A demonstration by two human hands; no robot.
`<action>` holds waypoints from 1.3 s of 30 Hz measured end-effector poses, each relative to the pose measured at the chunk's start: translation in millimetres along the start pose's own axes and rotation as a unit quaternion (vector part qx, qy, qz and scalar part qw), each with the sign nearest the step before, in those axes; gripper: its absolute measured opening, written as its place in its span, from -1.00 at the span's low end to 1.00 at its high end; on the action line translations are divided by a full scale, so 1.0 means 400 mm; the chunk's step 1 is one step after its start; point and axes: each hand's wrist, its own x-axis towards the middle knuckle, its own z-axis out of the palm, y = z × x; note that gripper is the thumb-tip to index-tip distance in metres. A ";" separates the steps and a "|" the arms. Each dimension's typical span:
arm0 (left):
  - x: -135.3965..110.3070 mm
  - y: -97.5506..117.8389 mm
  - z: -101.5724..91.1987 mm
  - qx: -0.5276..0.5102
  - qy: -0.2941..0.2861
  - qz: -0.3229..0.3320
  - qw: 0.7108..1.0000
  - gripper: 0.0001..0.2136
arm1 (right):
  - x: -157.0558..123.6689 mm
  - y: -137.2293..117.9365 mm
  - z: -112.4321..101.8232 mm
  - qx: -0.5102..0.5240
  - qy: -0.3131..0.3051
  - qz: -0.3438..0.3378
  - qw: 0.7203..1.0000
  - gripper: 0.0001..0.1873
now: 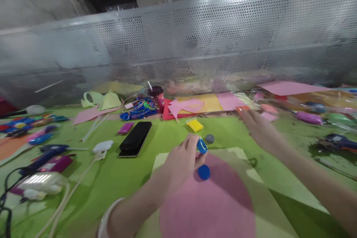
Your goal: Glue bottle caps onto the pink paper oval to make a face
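Observation:
My left hand is closed on a blue bottle cap, pinched between thumb and fingers with its hollow side showing. Just below it, a second blue cap lies flat on a pink paper circle, which rests on pale yellow sheets. A grey cap and a small yellow packet sit beyond the left hand. Farther off, my right hand is stretched out, slightly blurred, fingers extended at a small orange packet; whether it touches the packet I cannot tell.
A black phone and a purple packet lie left of centre on the green table. Glue guns and cables are at far left. A cup with a straw and coloured papers line the back, before a perforated metal panel.

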 end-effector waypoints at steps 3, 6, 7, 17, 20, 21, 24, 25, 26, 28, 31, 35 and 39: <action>-0.001 -0.002 -0.005 0.013 0.006 0.001 1.000 -0.77 | -0.013 -0.008 0.041 -0.110 -0.108 0.051 0.987 -0.67; -0.004 -0.009 0.000 0.021 0.020 0.021 0.999 -0.73 | -0.037 -0.015 0.066 -0.222 -0.155 -0.003 0.963 -0.73; -0.005 -0.012 0.003 0.021 0.023 0.031 0.999 -0.71 | -0.044 -0.016 0.071 -0.246 -0.154 -0.023 0.957 -0.74; 0.039 -0.115 0.005 0.104 0.006 0.053 0.993 -0.60 | -0.064 -0.009 0.090 -0.336 -0.174 -0.083 0.922 -0.87; 0.059 -0.164 -0.001 0.110 -0.028 0.012 0.993 -0.57 | -0.062 -0.003 0.095 -0.351 -0.177 -0.086 0.916 -0.85; 0.062 -0.176 0.000 0.109 -0.046 0.004 0.993 -0.56 | -0.062 -0.002 0.096 -0.354 -0.177 -0.087 0.914 -0.85; 0.063 -0.200 0.010 0.093 -0.109 -0.003 0.990 -0.54 | -0.069 -0.008 0.096 -0.363 -0.172 -0.093 0.911 -0.82; 0.062 -0.203 0.013 0.088 -0.121 -0.003 0.989 -0.54 | -0.072 -0.012 0.096 -0.365 -0.167 -0.098 0.911 -0.80; 0.061 -0.204 0.016 0.087 -0.126 -0.003 0.988 -0.55 | -0.076 -0.016 0.096 -0.368 -0.160 -0.104 0.910 -0.78; 0.060 -0.205 0.021 0.092 -0.119 -0.002 0.989 -0.57 | -0.083 -0.022 0.097 -0.373 -0.144 -0.118 0.909 -0.74; 0.062 -0.211 0.026 0.088 -0.110 0.003 0.990 -0.57 | -0.091 -0.028 0.099 -0.374 -0.140 -0.135 0.907 -0.75; 0.062 -0.231 0.036 0.073 -0.119 0.008 0.990 -0.54 | -0.091 -0.028 0.102 -0.368 -0.141 -0.147 0.907 -0.76; 0.056 -0.243 0.044 0.091 -0.116 -0.015 0.989 -0.54 | -0.080 -0.006 0.101 -0.370 -0.142 -0.144 0.907 -0.76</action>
